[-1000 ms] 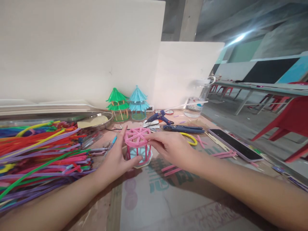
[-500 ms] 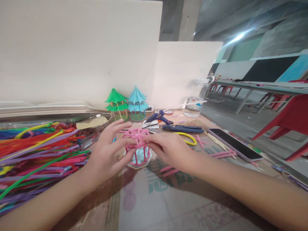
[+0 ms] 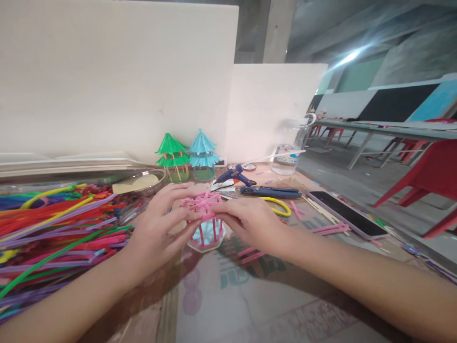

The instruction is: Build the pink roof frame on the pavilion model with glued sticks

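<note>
White boards [image 3: 117, 76] stand behind the pink frame [image 3: 204, 204]. Left of the frame lie pipe cleaners [image 3: 67, 233]. At its left rim, the left hand's [image 3: 157, 221] thumb and forefinger nearly meet, firm hold unclear; the right hand [image 3: 255, 219] pinches its right rim. The frame stands upright between them. Right of it lies a phone [image 3: 346, 214]; behind it, a glue gun [image 3: 233, 176].

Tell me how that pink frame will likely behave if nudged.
The pink frame is probably light, being open with thin posts. It seems unlikely to roll: its flat-sided base appears level. Hard sideways pushes might flex those slender posts.
</note>
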Motion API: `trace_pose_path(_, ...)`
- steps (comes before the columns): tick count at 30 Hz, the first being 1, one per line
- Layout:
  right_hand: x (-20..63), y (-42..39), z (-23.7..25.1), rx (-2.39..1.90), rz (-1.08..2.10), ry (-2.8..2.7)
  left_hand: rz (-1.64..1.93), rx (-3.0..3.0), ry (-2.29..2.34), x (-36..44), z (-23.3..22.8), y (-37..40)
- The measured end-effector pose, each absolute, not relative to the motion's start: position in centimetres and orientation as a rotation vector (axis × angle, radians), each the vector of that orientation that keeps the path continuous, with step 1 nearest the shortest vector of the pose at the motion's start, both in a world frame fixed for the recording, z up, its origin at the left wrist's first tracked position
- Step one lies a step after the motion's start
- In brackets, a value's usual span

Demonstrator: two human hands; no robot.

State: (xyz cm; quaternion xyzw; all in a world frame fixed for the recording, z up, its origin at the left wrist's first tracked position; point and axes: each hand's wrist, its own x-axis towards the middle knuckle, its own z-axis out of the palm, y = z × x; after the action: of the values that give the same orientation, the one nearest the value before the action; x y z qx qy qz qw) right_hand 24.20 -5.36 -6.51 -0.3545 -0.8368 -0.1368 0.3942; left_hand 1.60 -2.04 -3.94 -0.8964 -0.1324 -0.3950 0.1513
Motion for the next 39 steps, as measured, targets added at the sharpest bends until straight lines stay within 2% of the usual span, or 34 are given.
trace_pose_path(17,24.3,-5.3,-6.3,-0.875,-0.275,-2.132,-1.136,-2.548,-0.401,1.4,-4.4,-1.8)
trace_pose_path(24,27.4,-3.6,-3.1,-1.304,-0.086,-1.925,-1.144,-2.568,-0.426,1.3,-4.4,-1.8)
trace_pose_path(31,31.1,-0.1,-4.3,-1.599,-0.031,-1.932,-1.193,-2.562,-0.469,1.2,-4.6,-2.1)
trace_pose_path(35,30.1,-1.2,-3.6,-1.514,0.158,-2.134,-1.204,-2.553,-0.519,1.1,-4.8,-2.4)
trace_pose_path(39,27.5,-4.4,-2.1,-1.365,0.204,-2.237,-1.244,-2.608,-0.528,1.1,-5.0,-2.7)
